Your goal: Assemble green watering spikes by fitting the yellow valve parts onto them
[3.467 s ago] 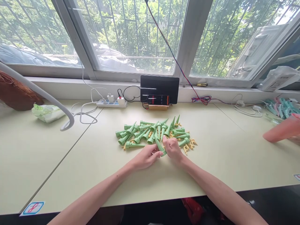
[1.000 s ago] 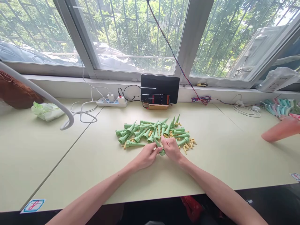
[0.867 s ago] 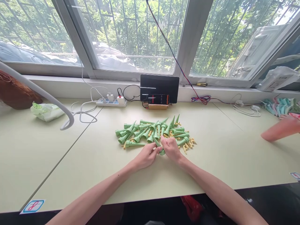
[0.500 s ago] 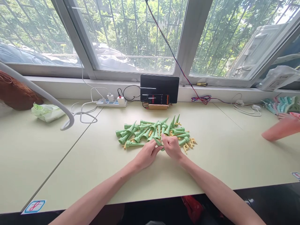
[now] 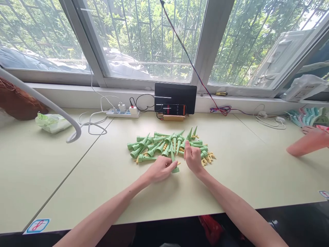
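Note:
My left hand (image 5: 161, 168) is closed around a green plastic watering spike (image 5: 175, 169), cone-shaped with a wide ribbed collar. The collar points down toward me, its tip toward the pile. A small yellow plastic piece (image 5: 179, 163) sticks out at the spike's side, by my thumb. To the right and apart from it, my right hand (image 5: 193, 157) is curled into a fist with the thumb on top; whatever it may hold is hidden. Just beyond both hands lies a pile of similar green spikes (image 5: 151, 151), with loose yellow pieces (image 5: 209, 157) at its right end.
Behind the pile, a phone (image 5: 175, 109) leans against a dark tablet (image 5: 174, 92) on a small cardboard stand. A power strip (image 5: 120, 113) with cables lies left of it. A white curved tube (image 5: 59, 109) hangs over the left side. Another person's arm (image 5: 308, 142) reaches in at right.
My hands, close together before, have separated: the right moved slightly right and up off the spike. The spike in my left hand has turned, so its collar now shows nearer to me.

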Motion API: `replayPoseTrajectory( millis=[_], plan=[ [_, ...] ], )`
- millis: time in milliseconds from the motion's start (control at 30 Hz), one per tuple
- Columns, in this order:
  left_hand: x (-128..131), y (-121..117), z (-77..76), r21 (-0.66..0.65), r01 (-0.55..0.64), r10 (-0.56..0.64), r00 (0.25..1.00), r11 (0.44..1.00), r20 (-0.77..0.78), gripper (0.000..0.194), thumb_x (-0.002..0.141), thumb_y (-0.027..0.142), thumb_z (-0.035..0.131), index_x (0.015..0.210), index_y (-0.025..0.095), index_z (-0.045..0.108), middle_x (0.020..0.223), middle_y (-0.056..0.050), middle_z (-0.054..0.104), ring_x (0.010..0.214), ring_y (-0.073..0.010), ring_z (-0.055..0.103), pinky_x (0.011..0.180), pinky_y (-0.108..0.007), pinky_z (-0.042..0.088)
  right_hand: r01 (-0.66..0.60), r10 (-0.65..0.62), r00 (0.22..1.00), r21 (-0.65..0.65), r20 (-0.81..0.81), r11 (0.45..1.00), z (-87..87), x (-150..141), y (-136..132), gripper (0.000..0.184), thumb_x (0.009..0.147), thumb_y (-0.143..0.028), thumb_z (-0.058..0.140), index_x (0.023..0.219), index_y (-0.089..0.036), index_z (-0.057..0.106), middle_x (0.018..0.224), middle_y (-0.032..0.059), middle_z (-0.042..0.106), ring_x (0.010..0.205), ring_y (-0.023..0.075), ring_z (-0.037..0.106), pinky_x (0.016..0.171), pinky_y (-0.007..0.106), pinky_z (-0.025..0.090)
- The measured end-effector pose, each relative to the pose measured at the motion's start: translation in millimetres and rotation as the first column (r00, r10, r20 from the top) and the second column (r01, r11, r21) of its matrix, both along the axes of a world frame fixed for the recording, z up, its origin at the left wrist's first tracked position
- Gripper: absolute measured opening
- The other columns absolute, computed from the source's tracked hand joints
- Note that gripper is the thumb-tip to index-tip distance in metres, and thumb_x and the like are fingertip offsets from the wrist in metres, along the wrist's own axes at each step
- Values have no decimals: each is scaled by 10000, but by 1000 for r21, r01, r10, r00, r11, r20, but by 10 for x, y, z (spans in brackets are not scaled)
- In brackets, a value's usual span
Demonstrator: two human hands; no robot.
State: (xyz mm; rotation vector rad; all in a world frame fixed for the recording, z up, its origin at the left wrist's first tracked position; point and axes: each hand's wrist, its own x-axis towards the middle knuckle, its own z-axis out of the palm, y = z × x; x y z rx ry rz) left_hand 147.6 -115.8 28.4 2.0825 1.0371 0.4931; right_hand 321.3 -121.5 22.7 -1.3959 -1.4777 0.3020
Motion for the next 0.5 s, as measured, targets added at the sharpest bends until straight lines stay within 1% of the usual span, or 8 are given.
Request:
replayPoseTrajectory(
  millis=[67,133,200,300,433,500],
  plan=[
    [3,-23,10,53,23,-20,999,998,-48,528,917,464,451,520,190,237,491,50,193,474,-89,147,467,-281,129,-2,2,1000,-3,-13,1000,0,-7,-2,713,1039,-474,253,384,-219,371,354,-5,385,362,109,374,470,282,299],
    [12,-49,8,124,25,-16,997,992,-75,531,899,429,475,497,188,226,478,48,177,473,-93,119,475,-292,118,-8,7,1000,-4,-24,1000,0,-13,-5,713,1034,-485,266,380,-222,375,356,-4,390,358,111,370,471,287,300],
    [21,-68,-2,186,5,11,996,983,-85,528,891,412,483,475,189,247,456,45,194,459,-96,114,479,-302,116,-16,16,999,-5,-30,1000,1,-18,-8,713,1028,-498,272,378,-225,379,354,-4,390,357,113,368,470,289,301],
    [25,-72,-10,261,-47,78,991,964,-109,523,901,422,475,470,194,287,429,35,259,428,-103,156,486,-310,129,-41,40,998,-7,-38,999,-2,-21,-10,718,1025,-517,265,381,-223,385,350,-4,388,363,112,374,466,285,304],
    [13,-49,13,272,-104,152,975,957,-161,530,929,448,428,483,193,298,430,31,296,426,-111,216,502,-295,175,-66,65,997,-23,-39,998,-13,-25,-13,718,1027,-512,264,385,-216,388,355,-6,381,374,109,392,470,279,304],
    [6,-39,26,269,-133,181,970,954,-161,528,934,456,420,493,189,303,443,30,314,440,-112,240,511,-284,194,-73,72,997,-29,-41,997,-17,-28,-15,714,1028,-497,273,383,-216,388,359,-8,377,375,109,393,476,279,306]
  ],
)
